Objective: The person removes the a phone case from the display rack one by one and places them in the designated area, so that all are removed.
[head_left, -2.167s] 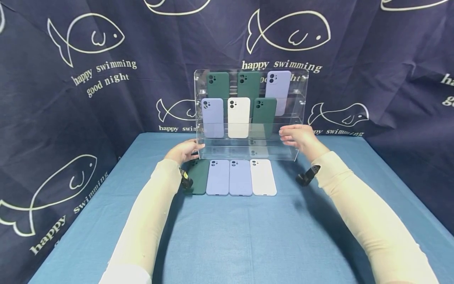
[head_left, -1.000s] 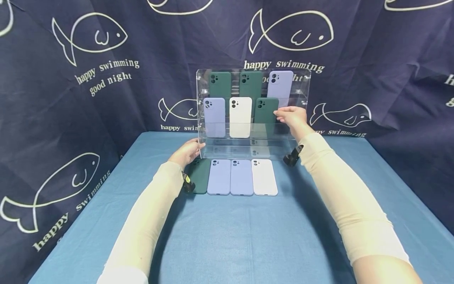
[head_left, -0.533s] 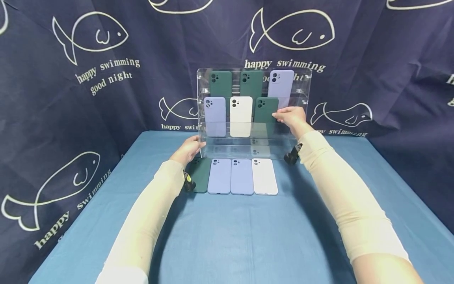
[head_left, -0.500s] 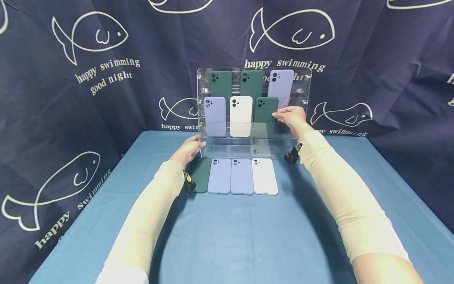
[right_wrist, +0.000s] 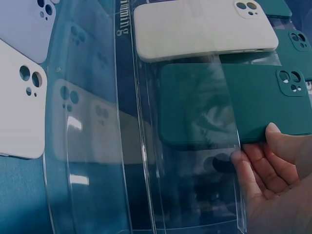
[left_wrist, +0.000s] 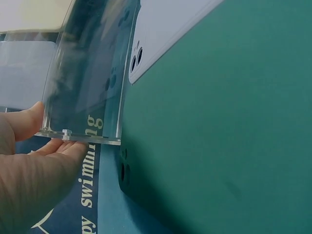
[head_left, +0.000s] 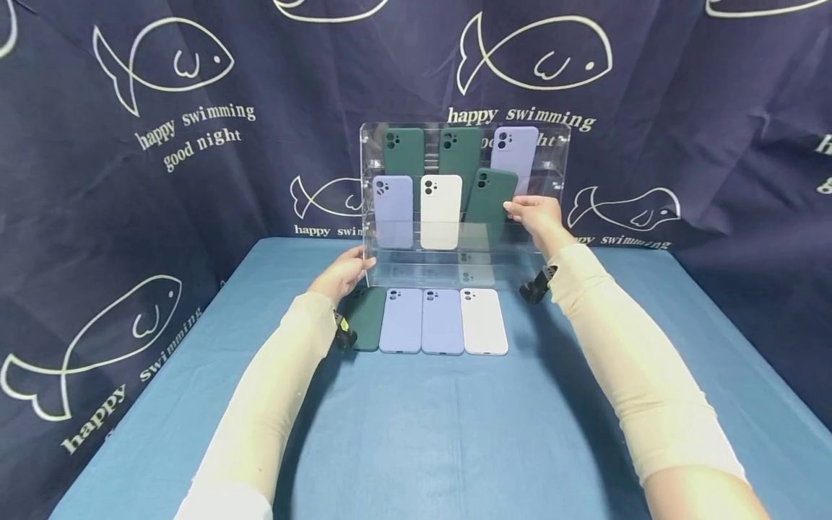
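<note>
My right hand (head_left: pixel 536 218) pinches the right edge of a dark green phone case (head_left: pixel 492 195) in the middle tier of a clear acrylic display stand (head_left: pixel 422 276). That case leans to the right, and its lower part is behind the tier's clear front lip. In the right wrist view, the thumb (right_wrist: pixel 274 132) lies on the case's face with fingers under its edge. My left hand (head_left: pixel 342 274) grips the stand's left side panel, thumb in front and fingers behind. Beside the green case stand a white case (head_left: pixel 440 209) and a lavender case (head_left: pixel 393 209).
The top tier bears two green cases (head_left: pixel 403 148) and a lavender case (head_left: pixel 515 150). On the blue cloth (head_left: pixel 416 426) before the stand lie a green case (head_left: pixel 367 325), two lavender cases (head_left: pixel 401 321) and a white case (head_left: pixel 484 321). A dark fish-print curtain (head_left: pixel 338 72) hangs behind.
My right hand has come from the stand's lower right up to the green case and taken its edge. The case has risen slightly and tilted right. My left hand stays on the stand.
</note>
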`<move>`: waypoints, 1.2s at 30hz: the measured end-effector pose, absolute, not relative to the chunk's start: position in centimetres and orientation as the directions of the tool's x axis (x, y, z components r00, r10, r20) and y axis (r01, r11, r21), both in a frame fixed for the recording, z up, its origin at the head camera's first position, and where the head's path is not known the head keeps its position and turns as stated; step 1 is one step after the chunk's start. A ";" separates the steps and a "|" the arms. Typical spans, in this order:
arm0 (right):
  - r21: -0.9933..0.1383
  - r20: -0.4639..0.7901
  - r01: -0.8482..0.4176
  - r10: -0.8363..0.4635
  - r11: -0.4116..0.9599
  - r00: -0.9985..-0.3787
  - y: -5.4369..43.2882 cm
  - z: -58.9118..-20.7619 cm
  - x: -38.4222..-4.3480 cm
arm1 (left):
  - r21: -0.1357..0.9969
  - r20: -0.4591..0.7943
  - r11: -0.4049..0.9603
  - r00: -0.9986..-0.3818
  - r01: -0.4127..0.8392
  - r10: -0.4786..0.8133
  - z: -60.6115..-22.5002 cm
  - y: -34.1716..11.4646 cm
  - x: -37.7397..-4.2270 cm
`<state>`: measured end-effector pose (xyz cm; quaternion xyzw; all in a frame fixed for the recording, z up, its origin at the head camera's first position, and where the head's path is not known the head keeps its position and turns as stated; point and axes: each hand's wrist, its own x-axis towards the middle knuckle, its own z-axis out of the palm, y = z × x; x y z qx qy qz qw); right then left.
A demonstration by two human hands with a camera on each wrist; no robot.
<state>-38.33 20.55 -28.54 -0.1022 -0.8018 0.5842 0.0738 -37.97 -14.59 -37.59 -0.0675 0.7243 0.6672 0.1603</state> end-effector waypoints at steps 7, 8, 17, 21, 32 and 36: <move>-0.964 0.051 0.016 0.242 0.267 -0.969 21.1 -28.7 -37.9 | 0.955 -0.290 0.096 -0.948 -0.279 0.131 -37.9 -14.0 -37.9; -0.966 0.060 0.005 0.240 0.259 -0.969 21.2 -28.7 -37.9 | 0.957 -0.284 0.093 -0.950 -0.273 0.133 -37.9 -14.0 -37.9; -0.983 0.100 -0.052 0.273 0.179 -0.957 21.0 -27.9 -37.0 | 0.954 -0.295 0.098 -0.945 -0.284 0.138 -38.0 -14.4 -38.0; -0.977 0.175 -0.132 0.279 0.165 -0.944 21.1 -27.5 -36.7 | 0.954 -0.295 0.098 -0.945 -0.283 0.139 -38.1 -14.6 -38.2; -0.968 0.244 -0.213 0.302 0.133 -0.922 21.8 -26.5 -35.7 | 0.954 -0.288 0.126 -0.946 -0.271 0.152 -38.2 -14.7 -37.9; -0.962 0.263 -0.226 0.309 0.150 -0.914 22.2 -26.1 -35.2 | 0.954 -0.294 0.107 -0.944 -0.280 0.151 -38.1 -14.9 -38.1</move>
